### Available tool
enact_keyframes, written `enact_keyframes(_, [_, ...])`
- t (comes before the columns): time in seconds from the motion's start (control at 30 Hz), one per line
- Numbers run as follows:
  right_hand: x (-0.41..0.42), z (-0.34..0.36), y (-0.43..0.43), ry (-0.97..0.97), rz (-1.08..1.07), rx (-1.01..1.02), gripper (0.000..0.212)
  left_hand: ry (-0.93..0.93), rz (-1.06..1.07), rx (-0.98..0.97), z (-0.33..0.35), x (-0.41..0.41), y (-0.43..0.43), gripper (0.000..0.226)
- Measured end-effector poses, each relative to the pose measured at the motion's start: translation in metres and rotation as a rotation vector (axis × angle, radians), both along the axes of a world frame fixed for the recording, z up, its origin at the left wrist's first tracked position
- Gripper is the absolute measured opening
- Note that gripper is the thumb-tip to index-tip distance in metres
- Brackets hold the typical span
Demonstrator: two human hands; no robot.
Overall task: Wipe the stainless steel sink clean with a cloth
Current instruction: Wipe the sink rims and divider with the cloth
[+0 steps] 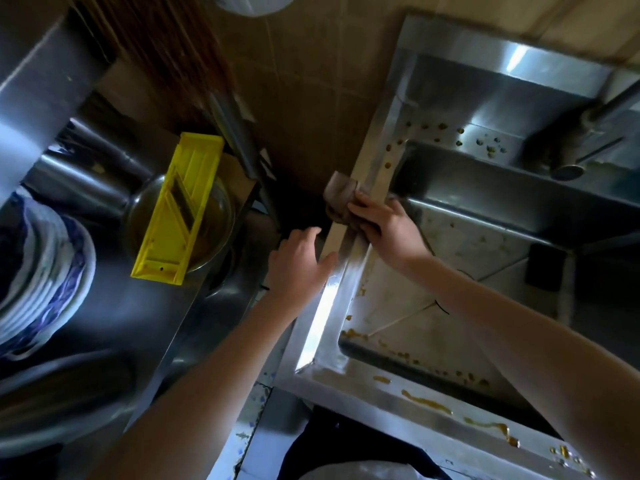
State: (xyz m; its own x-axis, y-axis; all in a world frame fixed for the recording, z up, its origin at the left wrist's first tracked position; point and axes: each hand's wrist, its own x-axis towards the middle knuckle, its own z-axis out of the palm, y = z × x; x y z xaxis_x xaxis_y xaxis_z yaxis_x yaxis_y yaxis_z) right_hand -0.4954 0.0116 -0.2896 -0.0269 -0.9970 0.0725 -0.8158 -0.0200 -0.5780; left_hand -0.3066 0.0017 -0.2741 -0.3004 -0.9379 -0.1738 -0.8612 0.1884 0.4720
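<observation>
Sink (332, 306) of stainless steel fills the right side of the view, its basin open below the right arm. Left of it stands a steel counter (145, 323), apart from the sink by a dark gap. On the counter, at the far left, there is a stack of blue and white plates (45, 271). Near them a yellow slicer (180, 209) lies tilted across a glass bowl (223, 206). A faucet (588, 133) hangs over the back of the basin. The left hand (298, 265) is relaxed, fingers straight, and rests on the outer edge of the left rim. The right hand (384, 226) grasps a brown cloth (341, 192) and presses it on the same rim, further back. The cloth is folded over the rim's outer edge. Yellow-brown stains (426, 403) lie on the front rim and along the back ledge.
</observation>
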Motion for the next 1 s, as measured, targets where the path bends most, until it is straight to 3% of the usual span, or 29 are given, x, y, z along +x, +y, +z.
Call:
enact_keyframes(0.17, [-0.022, -0.005, -0.032, 0.05, -0.025, -0.047, 0.037, 0.003, -0.019, 0.038, 0.0, -0.017, -0.019, 0.052])
enact_keyframes(0.3, [-0.045, -0.009, -0.075, 0.141, -0.118, -0.056, 0.042, -0.001, -0.027, 0.024, -0.003, -0.024, -0.02, 0.036])
enact_keyframes(0.4, [-0.057, -0.009, -0.098, 0.061, -0.206, -0.015, 0.043, 0.027, 0.018, 0.06, -0.002, -0.027, -0.022, 0.034])
enact_keyframes(0.67, [-0.045, -0.012, -0.075, 0.031, -0.14, -0.084, 0.039, 0.002, -0.05, 0.143, 0.008, -0.044, -0.045, 0.074])
enact_keyframes(0.87, [-0.053, -0.012, -0.087, 0.105, -0.104, -0.072, 0.042, -0.017, -0.087, 0.076, 0.009, -0.072, -0.073, 0.051])
enact_keyframes(1.0, [-0.075, -0.014, -0.116, 0.139, -0.153, -0.027, 0.046, -0.055, -0.097, -0.002, 0.003, -0.088, -0.092, 0.052])
